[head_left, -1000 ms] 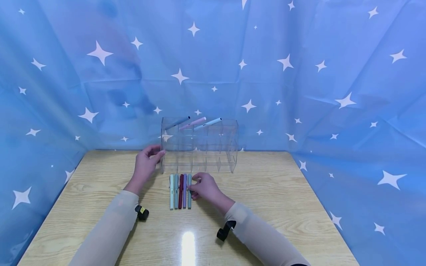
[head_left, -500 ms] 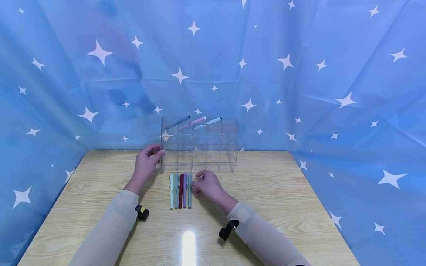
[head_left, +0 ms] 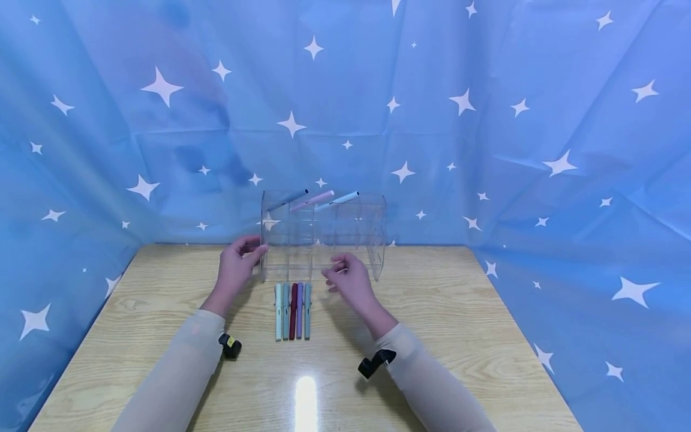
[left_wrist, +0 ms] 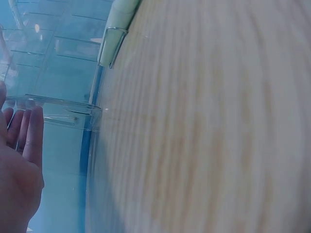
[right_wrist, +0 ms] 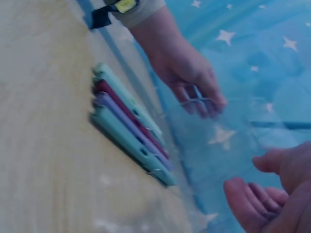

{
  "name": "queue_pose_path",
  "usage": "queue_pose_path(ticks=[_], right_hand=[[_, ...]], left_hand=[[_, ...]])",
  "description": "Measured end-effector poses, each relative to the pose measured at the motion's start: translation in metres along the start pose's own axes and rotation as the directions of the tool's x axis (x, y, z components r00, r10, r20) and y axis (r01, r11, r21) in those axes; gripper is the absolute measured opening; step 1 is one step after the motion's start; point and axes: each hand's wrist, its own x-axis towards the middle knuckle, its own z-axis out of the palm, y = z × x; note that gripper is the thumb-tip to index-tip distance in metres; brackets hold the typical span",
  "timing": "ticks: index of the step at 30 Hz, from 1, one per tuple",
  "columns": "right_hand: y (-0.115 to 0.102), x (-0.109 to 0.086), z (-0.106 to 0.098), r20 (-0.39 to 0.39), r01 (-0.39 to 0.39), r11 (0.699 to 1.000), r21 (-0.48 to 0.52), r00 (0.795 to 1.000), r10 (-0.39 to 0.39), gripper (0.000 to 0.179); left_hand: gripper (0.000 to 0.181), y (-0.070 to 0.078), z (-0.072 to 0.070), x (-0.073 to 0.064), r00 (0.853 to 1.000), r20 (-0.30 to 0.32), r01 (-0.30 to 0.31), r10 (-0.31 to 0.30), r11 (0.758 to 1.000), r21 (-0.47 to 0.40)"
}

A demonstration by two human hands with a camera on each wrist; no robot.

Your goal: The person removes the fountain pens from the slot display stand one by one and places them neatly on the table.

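Observation:
A clear plastic organizer (head_left: 345, 225) with compartments stands at the back of the table. My left hand (head_left: 240, 258) holds its left side, thumb at the front edge and fingers against the outer wall. My right hand (head_left: 352, 279) is in front of the organizer's lower right part, thumb and fingers apart with nothing between them. Several capped pens lie side by side before the organizer: a pale mint pen (head_left: 278, 312), a grey-teal pen (head_left: 286, 312), a dark red pen (head_left: 293, 312), a purple pen (head_left: 299, 312) and a teal pen (head_left: 308, 312).
Leaning in the organizer's top row are a dark blue-grey pen (head_left: 288, 199), a pink pen (head_left: 313, 200) and a light blue pen (head_left: 337, 201). Behind the wooden table (head_left: 459, 336) hangs a blue curtain (head_left: 432, 132) with white stars.
My right hand has left the teal pen at the row's right end and moved up and right, before the organizer. My left hand and the pens stay where they were.

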Motion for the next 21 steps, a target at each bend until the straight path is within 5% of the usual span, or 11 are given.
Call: queue_pose_path(ticks=[12,21], right_hand=[[-0.018,0.014,-0.016,-0.182,0.175,0.980,-0.098,0.965,-0.191,0.034],[-0.040,0.034,-0.029,-0.280,0.250,0.967,-0.052,0.926,-0.254,0.049]], left_hand=[[0.043,-0.001,0.000,-0.001,1.000,-0.005,0.011,-0.011,1.000,0.013],[0.045,-0.001,0.000,-0.001,1.000,-0.011,0.021,-0.022,1.000,-0.009]])
